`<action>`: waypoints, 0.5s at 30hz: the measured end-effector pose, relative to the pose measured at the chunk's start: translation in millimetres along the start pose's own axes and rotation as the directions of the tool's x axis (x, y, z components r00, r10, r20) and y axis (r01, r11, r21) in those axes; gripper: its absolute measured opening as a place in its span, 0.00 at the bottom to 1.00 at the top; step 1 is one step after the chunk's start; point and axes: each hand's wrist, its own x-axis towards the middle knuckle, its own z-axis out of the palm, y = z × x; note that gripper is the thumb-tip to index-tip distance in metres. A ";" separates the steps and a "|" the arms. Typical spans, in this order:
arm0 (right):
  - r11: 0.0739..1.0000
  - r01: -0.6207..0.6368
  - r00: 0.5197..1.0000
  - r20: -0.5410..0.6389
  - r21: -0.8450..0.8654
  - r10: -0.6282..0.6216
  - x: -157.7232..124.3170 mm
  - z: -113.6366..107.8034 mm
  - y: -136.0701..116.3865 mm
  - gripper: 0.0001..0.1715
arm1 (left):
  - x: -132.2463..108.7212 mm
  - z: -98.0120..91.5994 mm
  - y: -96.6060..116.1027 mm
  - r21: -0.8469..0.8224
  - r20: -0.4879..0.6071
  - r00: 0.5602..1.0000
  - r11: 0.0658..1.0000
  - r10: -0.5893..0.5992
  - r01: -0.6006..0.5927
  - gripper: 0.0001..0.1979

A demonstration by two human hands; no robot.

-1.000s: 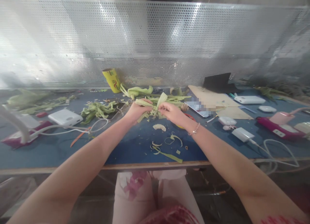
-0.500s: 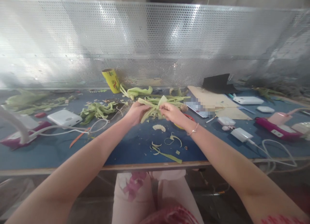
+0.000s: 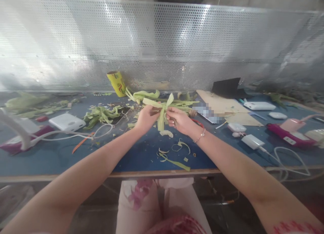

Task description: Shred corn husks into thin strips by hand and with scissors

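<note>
Change from half a second earlier: The green leaf piece [image 3: 163, 110] has turned, one broad strip now pointing down toward the near edge of the table [image 3: 141, 159]; the left hand [image 3: 147, 120] sits closer to the right hand [image 3: 179, 121].
Leaf piece: Held above the table, to the right of the yellow tube [image 3: 117, 83] and nearer the person, its flat strips spread in a rough cross.
Right fingers: Pinched narrowly on the leaf piece at its crossing.
Left fingers: Curled closely on its other side, tips partly hidden behind the strips.
Materials: Ribbed, pale green strips; a curved, cream-coloured scrap [image 3: 166, 134] nearer than the yellow tube; a limp, tangled leaf heap [image 3: 102, 116] just in front of it.
Backdrop: A shiny perforated metal screen [image 3: 167, 41] behind the leaning yellow tube.
</note>
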 end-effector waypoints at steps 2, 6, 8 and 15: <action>0.999 0.011 1.000 0.005 0.037 -0.011 0.0 3.3 1.8 0.09 | -1.0 0.4 0.6 0.110 0.012 0.997 0.990 0.082 -0.083 0.19; 0.984 0.106 0.994 0.023 -0.145 -0.104 1.7 5.4 6.1 0.12 | -3.7 1.8 7.1 0.249 0.005 0.995 0.964 0.097 -0.095 0.13; 0.884 0.194 0.981 0.063 -0.425 -0.185 3.9 -1.8 2.3 0.12 | -4.9 1.8 11.5 0.219 0.010 0.997 0.972 0.080 -0.081 0.10; 0.324 -0.208 0.811 -0.348 -0.923 -0.470 6.7 -95.3 -43.4 0.10 | -3.2 -2.8 17.1 0.084 -0.079 0.997 0.996 -0.008 0.015 0.10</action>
